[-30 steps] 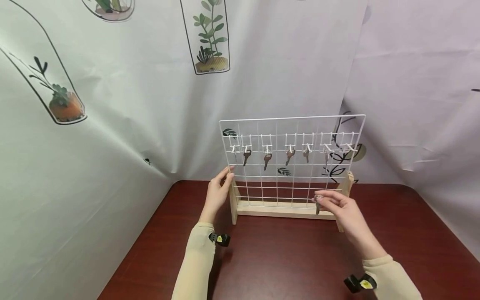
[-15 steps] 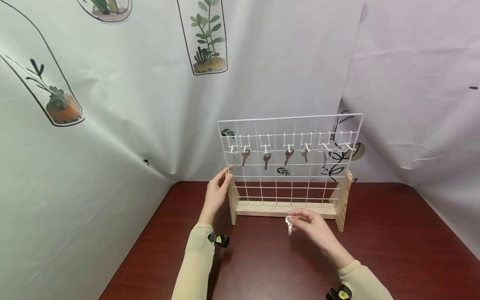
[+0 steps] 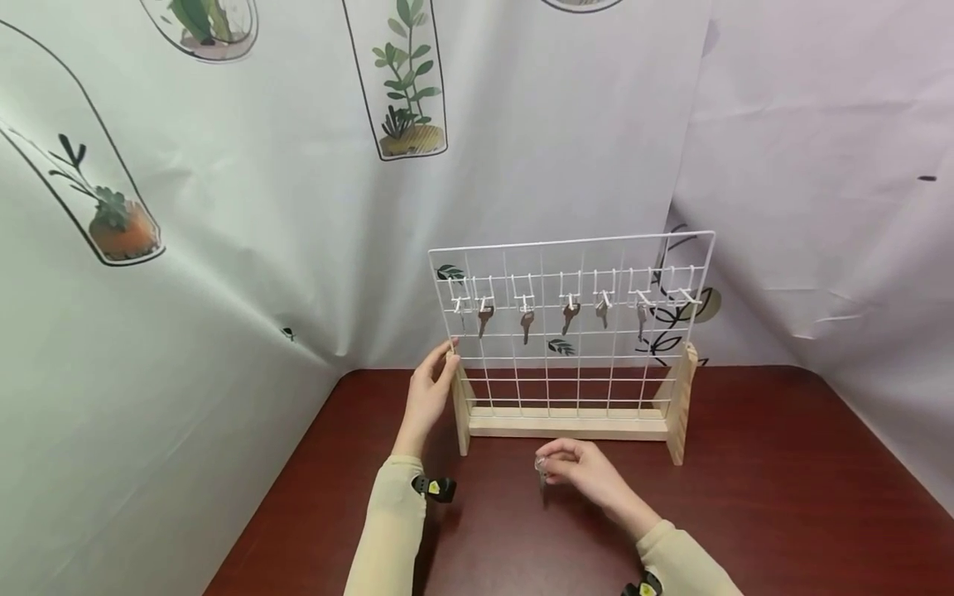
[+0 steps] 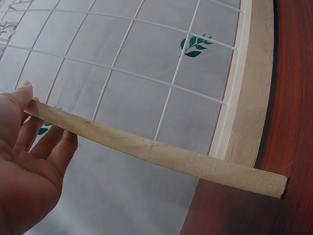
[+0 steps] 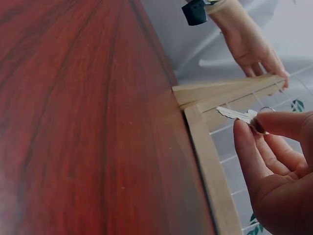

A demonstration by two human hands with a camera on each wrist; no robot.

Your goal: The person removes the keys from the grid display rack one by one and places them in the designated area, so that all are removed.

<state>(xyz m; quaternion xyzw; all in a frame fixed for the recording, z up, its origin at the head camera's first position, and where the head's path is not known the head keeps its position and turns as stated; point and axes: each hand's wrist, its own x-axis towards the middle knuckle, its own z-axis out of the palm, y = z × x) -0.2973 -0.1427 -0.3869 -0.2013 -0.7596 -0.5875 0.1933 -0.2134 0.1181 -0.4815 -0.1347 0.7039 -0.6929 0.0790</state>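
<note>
A white wire grid rack (image 3: 566,423) on a light wooden stand rises from the table, with several keys hanging from its white hooks, one of them a brownish key (image 3: 570,318). At its left side, my left hand (image 3: 426,401) grips the top of the wooden side post (image 4: 166,157) between thumb and fingers. My right hand (image 3: 590,475) pinches a silver key (image 5: 234,114) with a small ring (image 5: 266,110) by its head, in front of the wooden base and above the table. The key's blade points away from the fingers and hangs down in the head view.
A dark red wooden table (image 3: 507,546) lies under both forearms. White cloth (image 3: 566,149) printed with plants in jars hangs behind and to the left. The rightmost hook (image 3: 684,295) carries no visible key.
My right hand has moved left and down from the rack's lower right, carrying the key in front of the base. My left hand stays at the post. The head view tilts slightly upward.
</note>
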